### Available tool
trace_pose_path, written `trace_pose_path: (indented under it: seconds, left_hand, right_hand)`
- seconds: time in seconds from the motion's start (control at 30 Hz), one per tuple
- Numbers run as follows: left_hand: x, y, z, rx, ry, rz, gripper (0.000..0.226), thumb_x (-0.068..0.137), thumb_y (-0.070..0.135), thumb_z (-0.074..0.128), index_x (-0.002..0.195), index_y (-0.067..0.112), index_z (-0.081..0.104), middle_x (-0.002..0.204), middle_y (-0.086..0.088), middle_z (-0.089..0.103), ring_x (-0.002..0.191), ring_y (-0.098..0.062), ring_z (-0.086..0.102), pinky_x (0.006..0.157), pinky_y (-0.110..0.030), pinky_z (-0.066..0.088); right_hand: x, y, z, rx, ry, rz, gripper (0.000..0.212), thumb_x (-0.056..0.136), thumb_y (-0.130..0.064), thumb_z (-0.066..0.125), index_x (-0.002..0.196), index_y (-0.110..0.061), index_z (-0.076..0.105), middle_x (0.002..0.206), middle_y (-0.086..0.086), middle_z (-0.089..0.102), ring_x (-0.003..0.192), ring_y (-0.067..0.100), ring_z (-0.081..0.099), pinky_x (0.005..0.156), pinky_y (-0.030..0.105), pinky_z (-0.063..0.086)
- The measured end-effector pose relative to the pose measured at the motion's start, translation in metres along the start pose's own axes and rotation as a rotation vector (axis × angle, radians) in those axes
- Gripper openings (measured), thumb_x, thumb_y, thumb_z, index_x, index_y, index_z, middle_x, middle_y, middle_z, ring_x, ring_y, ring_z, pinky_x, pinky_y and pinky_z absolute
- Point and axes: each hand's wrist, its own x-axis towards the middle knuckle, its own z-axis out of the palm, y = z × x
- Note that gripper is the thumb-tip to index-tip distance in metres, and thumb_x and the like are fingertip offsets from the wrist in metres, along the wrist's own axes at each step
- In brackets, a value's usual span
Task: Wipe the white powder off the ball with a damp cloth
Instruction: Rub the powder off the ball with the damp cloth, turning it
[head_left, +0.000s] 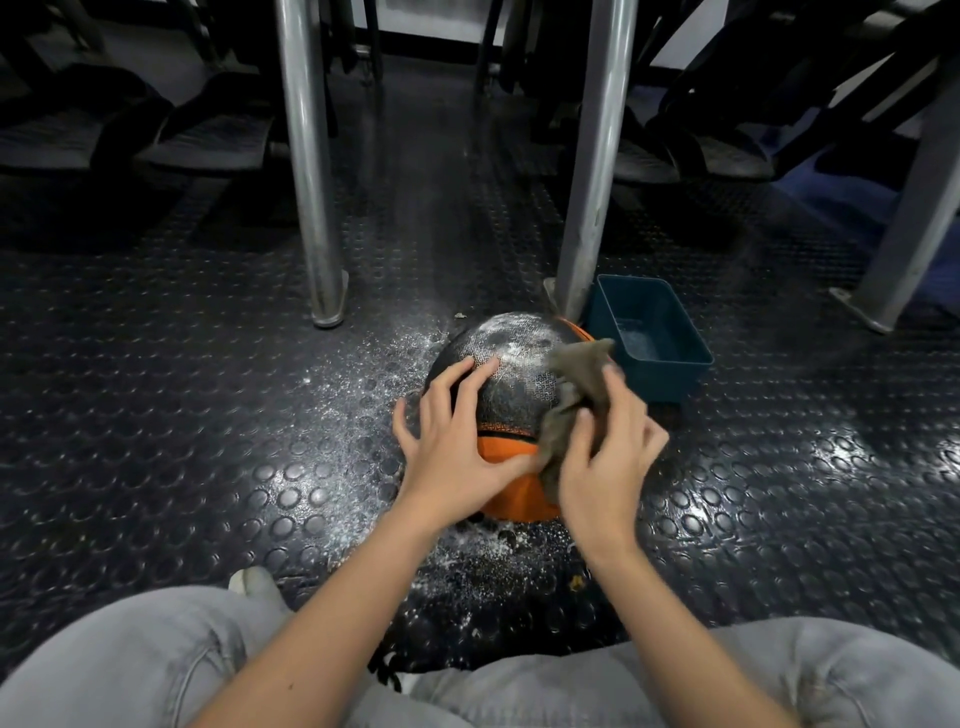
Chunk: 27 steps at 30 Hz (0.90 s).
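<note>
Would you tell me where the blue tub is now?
In the head view, the tub sits on the floor right of the ball, beside a metal leg.

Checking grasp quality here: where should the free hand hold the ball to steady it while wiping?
Palm the ball on its upper left curve, left hand spread and coming from above: it is round, handle-free, and the cloth covers its right side.

No legible text, label, brand, number or sign is showing anywhere in view. The ball (519, 382) is showing a fine repeating pattern on its dark panel, partly under white powder; it is too small and blurred to be read as letters or digits.
</note>
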Motion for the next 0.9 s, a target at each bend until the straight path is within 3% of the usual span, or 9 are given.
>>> trace_pose_path:
  seconds: [0.1, 0.2, 0.27, 0.33, 0.47, 0.6, 0.73, 0.8, 0.9]
  left_hand:
    - [0.001, -0.001, -0.002, 0.005, 0.002, -0.009, 0.101, 0.067, 0.061, 0.072, 0.144, 0.046, 0.008, 0.136, 0.032, 0.002, 0.138, -0.001, 0.007, 0.113, -0.047, -0.017]
    - [0.003, 0.000, -0.003, -0.008, -0.007, -0.025, 0.101, 0.063, 0.067, 0.071, 0.136, 0.055, 0.003, 0.138, 0.030, 0.001, 0.137, -0.001, 0.008, 0.111, -0.046, -0.019]
    - [0.004, 0.000, -0.002, -0.018, -0.007, -0.027, 0.100, 0.063, 0.067, 0.071, 0.132, 0.057, 0.000, 0.138, 0.030, 0.001, 0.137, -0.002, 0.009, 0.112, -0.048, -0.017]
    - [0.004, 0.000, -0.001, -0.013, 0.001, -0.023, 0.101, 0.063, 0.068, 0.071, 0.137, 0.054, 0.004, 0.139, 0.029, 0.001, 0.137, -0.002, 0.009, 0.113, -0.048, -0.017]
    - [0.003, -0.002, -0.001, 0.001, 0.021, -0.029, 0.105, 0.061, 0.070, 0.070, 0.144, 0.045, 0.011, 0.142, 0.024, 0.004, 0.137, -0.001, 0.008, 0.113, -0.045, -0.016]
    - [0.003, -0.005, -0.002, -0.016, 0.026, -0.035, 0.102, 0.063, 0.069, 0.067, 0.144, 0.044, 0.011, 0.139, 0.027, 0.005, 0.139, -0.004, 0.009, 0.114, -0.048, -0.014]
    - [0.003, -0.002, -0.003, -0.004, 0.010, -0.057, 0.103, 0.062, 0.068, 0.071, 0.140, 0.052, 0.005, 0.143, 0.022, 0.004, 0.137, -0.002, 0.008, 0.113, -0.048, -0.015]
    - [0.003, 0.000, -0.004, 0.037, -0.004, -0.028, 0.097, 0.064, 0.070, 0.068, 0.134, 0.056, 0.002, 0.143, 0.023, 0.004, 0.136, -0.002, 0.008, 0.112, -0.046, -0.018]
    - [0.003, -0.001, -0.007, 0.051, 0.024, 0.024, 0.084, 0.063, 0.081, 0.053, 0.135, 0.056, 0.019, 0.141, 0.019, 0.019, 0.134, -0.002, 0.015, 0.111, -0.043, -0.017]
  right_hand:
    - [-0.001, 0.003, 0.001, -0.091, -0.050, -0.208, 0.038, 0.094, -0.016, 0.043, 0.131, -0.015, 0.049, 0.126, -0.006, 0.049, 0.108, 0.009, 0.030, 0.092, 0.015, 0.027]
    - [0.027, 0.029, -0.004, -0.016, 0.012, 0.098, 0.035, 0.096, -0.008, 0.041, 0.130, -0.013, 0.049, 0.120, -0.008, 0.047, 0.110, 0.012, 0.034, 0.091, 0.016, 0.025]
    - [0.040, 0.046, -0.007, 0.093, 0.007, 0.405, 0.036, 0.097, -0.007, 0.039, 0.132, -0.013, 0.046, 0.124, 0.000, 0.050, 0.120, 0.020, 0.040, 0.101, 0.029, 0.030]
    - [0.036, 0.046, -0.006, 0.095, 0.016, 0.518, 0.038, 0.098, -0.008, 0.037, 0.135, -0.013, 0.042, 0.132, 0.006, 0.048, 0.123, 0.023, 0.037, 0.104, 0.034, 0.030]
    - [-0.003, 0.003, 0.002, 0.005, 0.026, 0.128, 0.042, 0.095, -0.004, 0.043, 0.137, -0.012, 0.042, 0.127, -0.001, 0.046, 0.104, 0.006, 0.024, 0.090, 0.005, 0.020]
    - [-0.004, 0.003, 0.004, -0.149, -0.088, -0.253, 0.040, 0.092, -0.016, 0.041, 0.131, -0.016, 0.050, 0.129, -0.001, 0.051, 0.111, 0.011, 0.031, 0.096, 0.026, 0.029]
    - [0.025, 0.026, -0.004, 0.018, -0.003, 0.114, 0.038, 0.096, -0.011, 0.041, 0.133, -0.017, 0.047, 0.124, -0.005, 0.047, 0.113, 0.009, 0.032, 0.093, 0.018, 0.025]
    - [0.035, 0.040, -0.003, 0.148, 0.031, 0.399, 0.038, 0.096, -0.009, 0.040, 0.133, -0.017, 0.046, 0.127, -0.002, 0.048, 0.120, 0.019, 0.039, 0.104, 0.031, 0.029]
    - [0.038, 0.046, -0.004, 0.170, 0.031, 0.497, 0.039, 0.096, -0.008, 0.038, 0.133, -0.017, 0.046, 0.132, 0.004, 0.049, 0.123, 0.025, 0.042, 0.109, 0.044, 0.031]
